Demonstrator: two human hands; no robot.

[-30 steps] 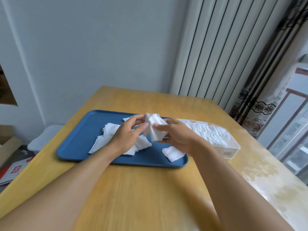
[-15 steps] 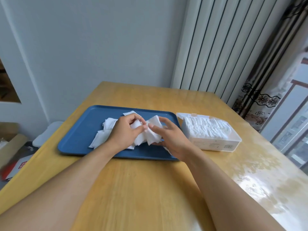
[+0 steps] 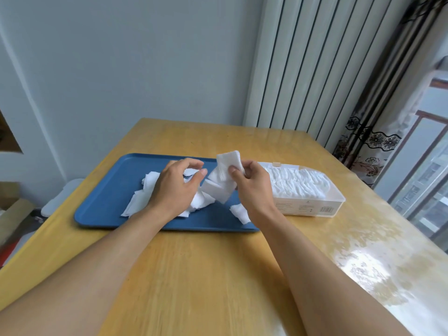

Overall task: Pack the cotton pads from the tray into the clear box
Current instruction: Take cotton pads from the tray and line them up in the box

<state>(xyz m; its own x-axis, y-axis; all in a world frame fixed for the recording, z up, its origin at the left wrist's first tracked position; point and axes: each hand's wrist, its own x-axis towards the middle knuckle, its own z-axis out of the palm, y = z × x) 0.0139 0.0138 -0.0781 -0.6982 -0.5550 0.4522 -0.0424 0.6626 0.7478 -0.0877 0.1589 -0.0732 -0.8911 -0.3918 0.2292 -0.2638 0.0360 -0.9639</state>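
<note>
A blue tray (image 3: 104,202) lies on the wooden table with loose white cotton pads (image 3: 140,200) scattered on it. My right hand (image 3: 254,187) pinches a small stack of cotton pads (image 3: 225,175) between thumb and fingers, held above the tray's right part. My left hand (image 3: 174,190) hovers over the pile with its fingers loosely curled and nothing in them. One more pad (image 3: 240,212) lies on the tray near my right wrist. The clear box (image 3: 308,207) stands just right of the tray, packed with white pads.
The wooden table (image 3: 218,275) is glossy on its right side. A white ribbed radiator (image 3: 303,61) and a patterned curtain (image 3: 373,137) stand behind it. A white bin (image 3: 60,197) and cardboard sit on the floor to the left.
My right hand has lifted the stack of pads up off the pile. My left hand has let go of it and now hovers over the tray.
</note>
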